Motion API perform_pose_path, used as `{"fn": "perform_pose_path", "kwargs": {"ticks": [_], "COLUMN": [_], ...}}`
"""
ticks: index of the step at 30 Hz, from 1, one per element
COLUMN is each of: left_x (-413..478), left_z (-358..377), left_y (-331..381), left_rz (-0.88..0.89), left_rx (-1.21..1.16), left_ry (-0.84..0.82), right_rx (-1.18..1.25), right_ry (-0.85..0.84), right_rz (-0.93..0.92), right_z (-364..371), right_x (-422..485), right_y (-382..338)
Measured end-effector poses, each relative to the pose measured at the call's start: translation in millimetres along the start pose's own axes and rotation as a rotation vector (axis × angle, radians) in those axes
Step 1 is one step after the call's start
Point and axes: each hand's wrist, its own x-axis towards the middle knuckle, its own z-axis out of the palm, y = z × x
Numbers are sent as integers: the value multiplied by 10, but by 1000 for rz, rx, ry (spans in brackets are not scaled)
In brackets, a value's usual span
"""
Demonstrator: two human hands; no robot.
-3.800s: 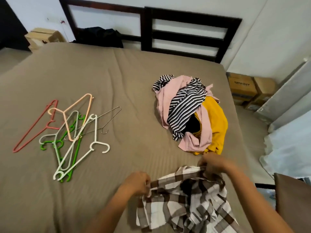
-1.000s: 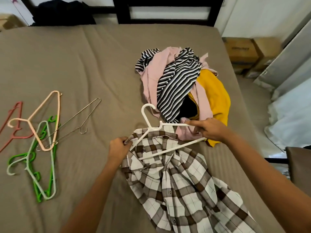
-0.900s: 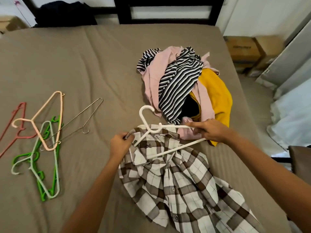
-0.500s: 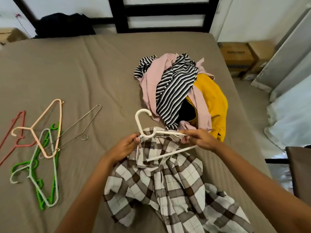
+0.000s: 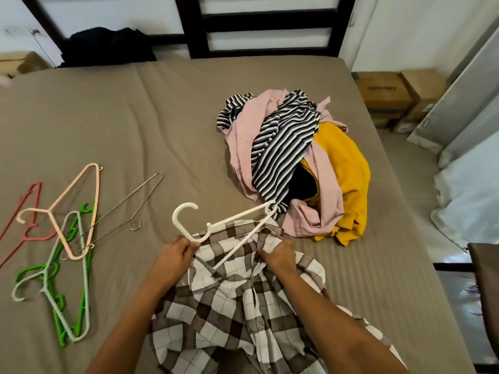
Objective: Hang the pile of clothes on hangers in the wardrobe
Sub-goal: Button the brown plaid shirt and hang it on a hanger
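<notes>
The white hanger is pinched at its neck in the grip of the left hand, the plaid shirt clutched at the collar by the right hand, likely so a shoulder can be drawn over the free hanger arm; the shirt is spread on the bed just beside the pile of clothes. The hanger end, held by that hand a moment back, has been released.

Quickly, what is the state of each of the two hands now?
Left hand: closed, holding the white plastic hanger below its hook.
Right hand: closed, gripping the brown-and-white checked shirt near its collar.
</notes>
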Motion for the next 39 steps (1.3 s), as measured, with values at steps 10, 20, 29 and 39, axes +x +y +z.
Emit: {"fn": "perform_pose_path", "kwargs": {"ticks": [10, 20, 29, 39], "left_x": [-247, 472, 276, 101], "left_z": [-111, 265, 1012, 1665], "left_y": [-33, 671, 692, 580], "left_rz": [98, 83, -483, -737], "left_rx": [144, 98, -480, -853], "left_ry": [-241, -146, 565, 309], "right_rx": [422, 553, 285, 138], "right_ry": [277, -107, -184, -98], "right_rz": [-98, -259, -25, -8], "right_z": [-893, -1292, -694, -74], "right_x": [33, -553, -1, -225], "right_y": [-329, -682, -163, -178]}}
